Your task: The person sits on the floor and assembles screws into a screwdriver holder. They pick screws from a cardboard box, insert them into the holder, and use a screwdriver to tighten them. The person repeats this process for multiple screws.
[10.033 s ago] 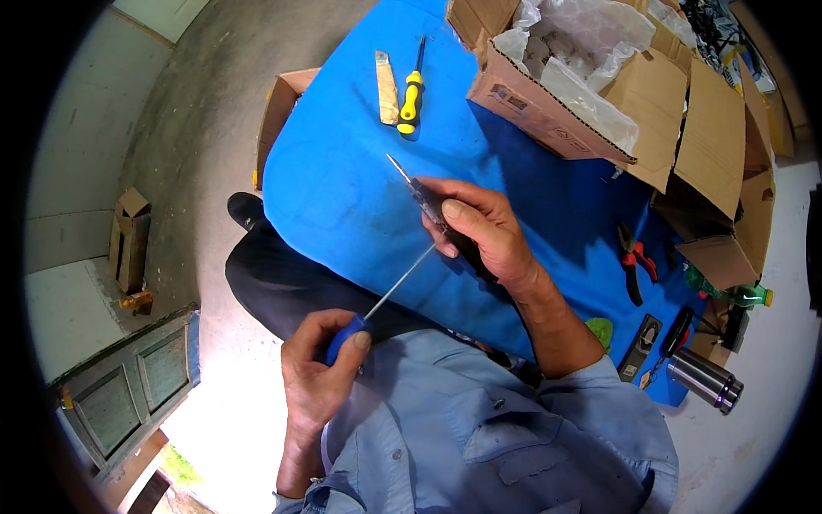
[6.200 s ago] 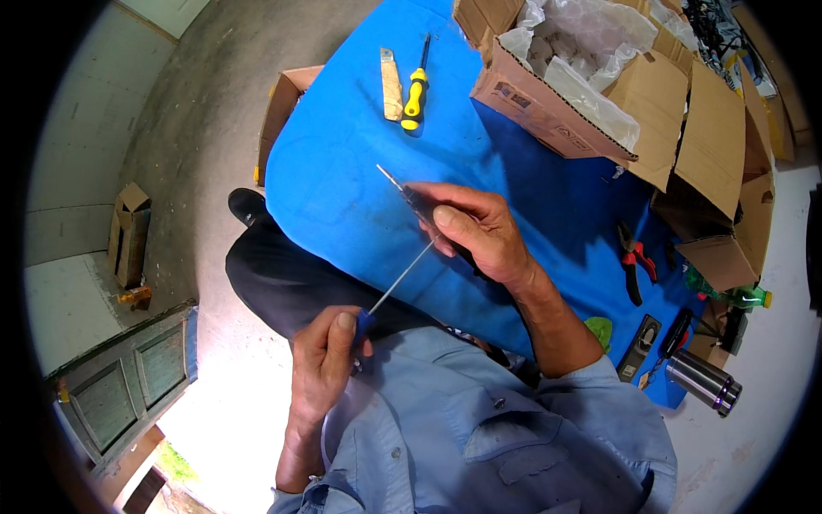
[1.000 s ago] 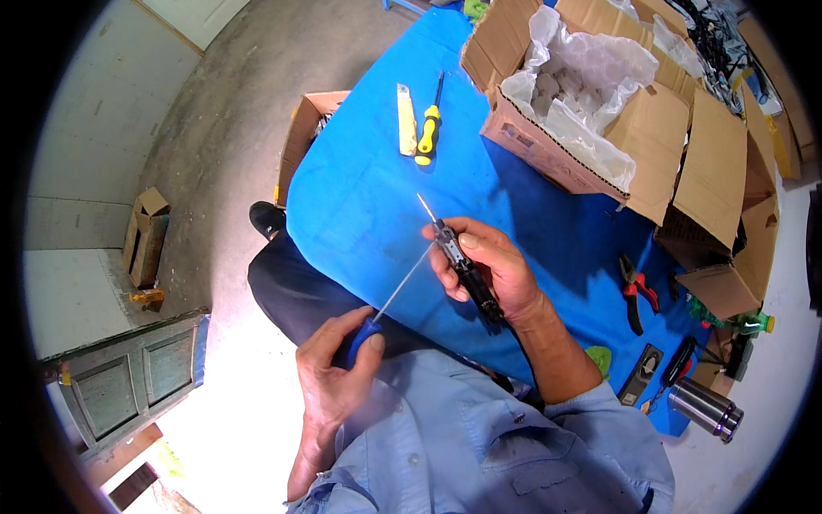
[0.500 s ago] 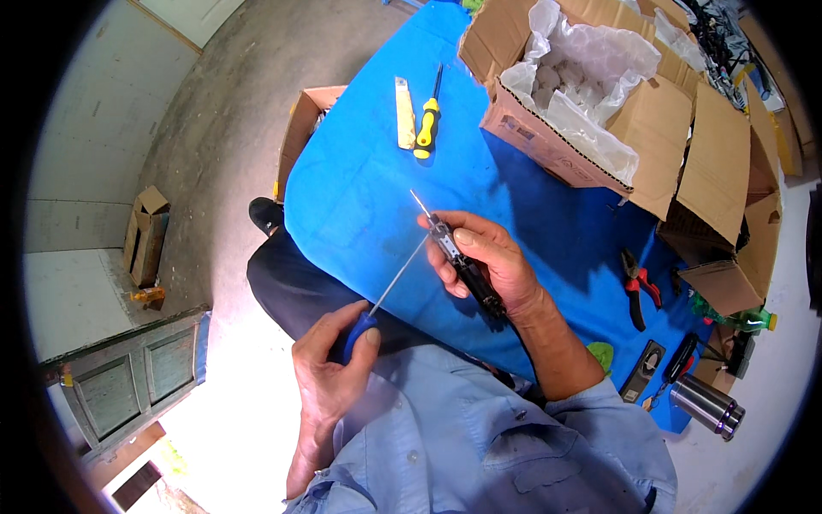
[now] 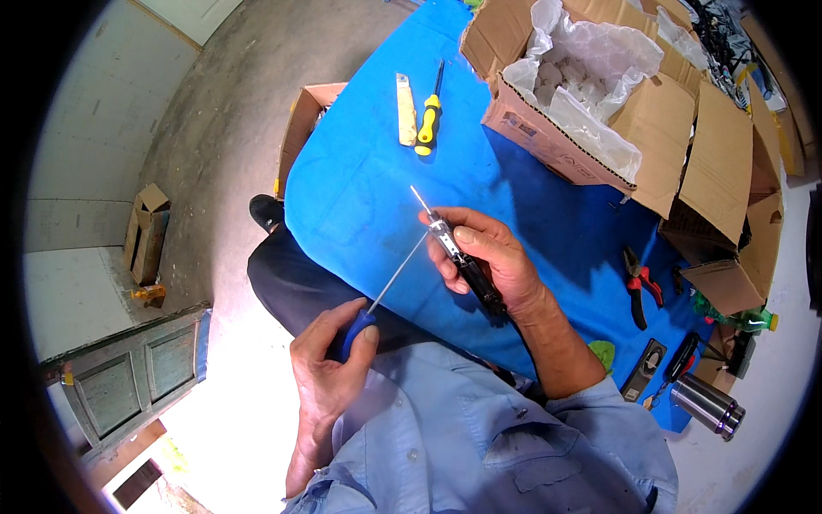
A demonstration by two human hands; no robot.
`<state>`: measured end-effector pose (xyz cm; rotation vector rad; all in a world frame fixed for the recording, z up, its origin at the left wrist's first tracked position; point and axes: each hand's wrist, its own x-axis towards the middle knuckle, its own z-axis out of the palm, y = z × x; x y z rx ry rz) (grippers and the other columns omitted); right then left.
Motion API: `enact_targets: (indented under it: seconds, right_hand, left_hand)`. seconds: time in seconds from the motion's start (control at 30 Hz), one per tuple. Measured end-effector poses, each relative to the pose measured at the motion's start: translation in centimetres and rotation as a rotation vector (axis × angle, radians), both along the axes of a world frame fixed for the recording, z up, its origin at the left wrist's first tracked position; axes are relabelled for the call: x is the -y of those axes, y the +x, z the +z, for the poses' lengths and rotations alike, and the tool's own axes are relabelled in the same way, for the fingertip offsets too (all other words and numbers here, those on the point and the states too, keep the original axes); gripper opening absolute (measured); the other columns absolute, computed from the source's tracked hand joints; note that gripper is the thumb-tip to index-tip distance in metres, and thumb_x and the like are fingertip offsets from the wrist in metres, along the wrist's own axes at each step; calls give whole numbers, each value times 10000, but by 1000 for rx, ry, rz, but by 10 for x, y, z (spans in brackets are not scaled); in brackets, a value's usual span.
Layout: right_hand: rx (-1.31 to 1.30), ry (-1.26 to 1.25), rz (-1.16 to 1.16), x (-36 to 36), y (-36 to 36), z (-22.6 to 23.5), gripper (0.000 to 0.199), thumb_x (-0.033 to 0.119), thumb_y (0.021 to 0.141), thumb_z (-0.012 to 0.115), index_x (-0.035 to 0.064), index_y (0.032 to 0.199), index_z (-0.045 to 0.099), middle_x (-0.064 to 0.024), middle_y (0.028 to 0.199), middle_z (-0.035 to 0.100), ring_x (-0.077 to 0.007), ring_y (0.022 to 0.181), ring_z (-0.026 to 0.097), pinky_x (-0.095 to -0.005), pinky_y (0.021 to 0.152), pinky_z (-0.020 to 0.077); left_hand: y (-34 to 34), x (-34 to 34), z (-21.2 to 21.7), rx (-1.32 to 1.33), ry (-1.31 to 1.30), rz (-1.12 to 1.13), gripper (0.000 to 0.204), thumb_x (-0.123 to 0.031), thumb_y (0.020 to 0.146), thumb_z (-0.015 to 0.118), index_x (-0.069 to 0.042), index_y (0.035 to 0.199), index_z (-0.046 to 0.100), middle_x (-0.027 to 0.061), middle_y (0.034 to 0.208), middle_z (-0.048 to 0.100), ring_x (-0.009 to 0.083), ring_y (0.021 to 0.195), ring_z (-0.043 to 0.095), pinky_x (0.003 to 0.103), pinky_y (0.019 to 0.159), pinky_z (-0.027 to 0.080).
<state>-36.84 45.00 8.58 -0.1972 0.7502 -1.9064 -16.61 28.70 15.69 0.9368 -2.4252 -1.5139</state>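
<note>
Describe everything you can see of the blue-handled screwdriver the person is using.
The blue-handled screwdriver has a thin, straight metal shaft and a blue grip, which looks like plastic. The left hand wraps the grip, hiding most of it. The shaft slants up and to the right over the edge of the blue table, and its tip meets the slim black device held in the right hand. The exact tip shape is too small to tell.
</note>
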Motion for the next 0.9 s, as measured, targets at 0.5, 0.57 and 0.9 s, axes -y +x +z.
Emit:
enact_targets:
  seconds: [0.5, 0.57, 0.9]
  right_hand:
    - [7, 0, -6, 0, 1, -2, 400, 165, 1075, 540, -38, 1420, 557, -105, 1017, 669, -109, 782, 629, -233, 596, 518]
    - [11, -1, -4, 0, 1, -2, 401, 162, 1073, 543, -38, 1419, 558, -105, 1018, 670, -110, 782, 628, -234, 596, 517]
    - [-8, 2, -5, -1, 1, -1, 400, 161, 1067, 553, -41, 1412, 562, -105, 1020, 671, -116, 785, 626, -241, 594, 510]
  left_hand:
    - [1, -1, 0, -29, -16, -2, 307, -128, 871, 779, -28, 1160, 760, 79, 921, 730, 152, 826, 676, 296, 795, 536]
    - [1, -1, -4, -88, -63, -22, 301, -42, 852, 771, -5, 1150, 749, 84, 833, 691, 140, 721, 642, 268, 683, 512]
    - [0, 0, -2, -93, -74, -17, 302, -46, 846, 778, -6, 1144, 755, 81, 820, 685, 139, 712, 637, 268, 670, 506]
